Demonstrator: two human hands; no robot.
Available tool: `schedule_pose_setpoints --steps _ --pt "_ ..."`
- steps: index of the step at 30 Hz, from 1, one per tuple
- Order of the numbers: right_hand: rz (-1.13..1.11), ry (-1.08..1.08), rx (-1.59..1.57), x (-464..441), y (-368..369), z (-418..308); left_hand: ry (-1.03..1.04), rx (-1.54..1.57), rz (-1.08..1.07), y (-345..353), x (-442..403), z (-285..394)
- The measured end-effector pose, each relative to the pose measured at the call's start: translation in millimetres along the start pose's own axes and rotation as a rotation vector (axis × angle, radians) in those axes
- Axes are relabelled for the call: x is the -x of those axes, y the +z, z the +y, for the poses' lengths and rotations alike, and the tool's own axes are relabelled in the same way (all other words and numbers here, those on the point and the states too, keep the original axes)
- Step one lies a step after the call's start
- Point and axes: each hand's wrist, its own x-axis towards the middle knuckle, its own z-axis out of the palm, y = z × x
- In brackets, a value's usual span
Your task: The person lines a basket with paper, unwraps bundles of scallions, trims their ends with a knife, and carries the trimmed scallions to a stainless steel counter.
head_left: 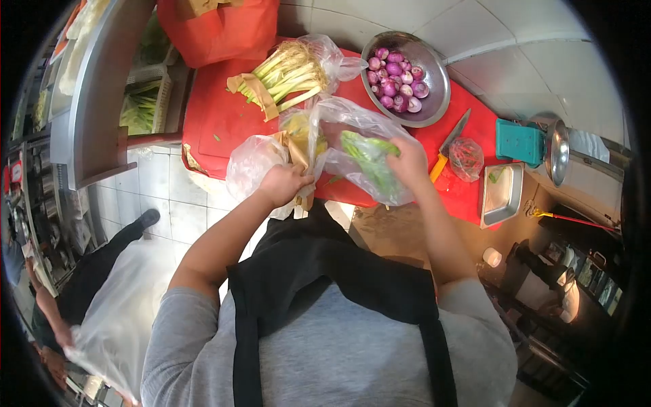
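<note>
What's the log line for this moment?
left hand: gripping clear plastic | right hand: at leafy greens in clear bag | knife: on red tabletop | purple onions: in metal bowl

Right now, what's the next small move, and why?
Probably settle the greens in the clear bag with the right hand: it holds them, plastic surrounds them, and the left hand, gripping bunched plastic beside them, could steady things.
</note>
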Motion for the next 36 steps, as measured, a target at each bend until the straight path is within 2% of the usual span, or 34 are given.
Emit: schedule_pose_setpoints --steps 3,5,7,9,12,13,15,18,21,22,23,24,26,28,29,31,32,33,36 --pt "-0.048 0.221 -0.482 6 -24 6 0.0 -0.011 -0.064 -6 -6 -4" --pt "0.15 0.183 -0.905 21 -44 2 -0.032 0.002 -0.114 5 -5 -8" --pt "0.476 0.243 -1.162 36 -67 1 -0.037 -0.005 -0.13 12 -2 -15" --pt "0.711 0.246 -1.327 49 -90 19 -0.051 0.024 -0.166 12 -1 -21" --pt "0.696 0.29 -1.283 72 -121 72 -0.188 0.182 -0.222 -19 11 -14" --pt "0.732 0.327 -1.216 77 -124 95 -0.297 0.261 -0.307 -24 16 -20" --pt "0.796 0.402 -1.083 84 -111 142 -0.212 0.378 -0.105 -54 33 -29" --pt "0.703 0.66 -0.692 83 -86 189 -0.187 0.544 0.164 -121 37 -26" --pt "0.776 0.369 -0.341 64 -35 219 -0.217 0.58 0.874 -146 14 -24" --pt "0.584 0.226 -0.366 54 -32 183 -0.22 0.648 1.093 -152 -5 -15" --pt "0.391 0.083 -0.386 41 -28 119 -0.273 0.607 1.185 -151 -24 -8" --pt "0.314 -0.055 -0.137 38 -21 61 -0.327 0.562 1.277 -147 -43 0" --pt "0.096 -0.155 0.239 34 3 29 -0.285 0.552 1.268 -115 -81 22" --pt "-0.015 -0.084 0.078 24 61 74 -0.228 0.627 1.04 -87 -94 64" --pt "0.007 -0.048 -0.212 20 89 123 -0.06 0.791 0.912 -47 -105 71" --pt "-0.033 0.222 -0.826 19 49 70 0.001 0.838 0.626 18 -111 80" --pt "0.007 0.368 -1.111 17 27 40 -0.067 0.837 0.56 39 -114 78" --pt "0.099 0.176 -0.749 25 22 24 -0.133 0.838 0.493 56 -117 74" --pt "-0.22 0.074 -0.842 62 -37 -78 -0.24 0.74 0.261 65 -138 56"
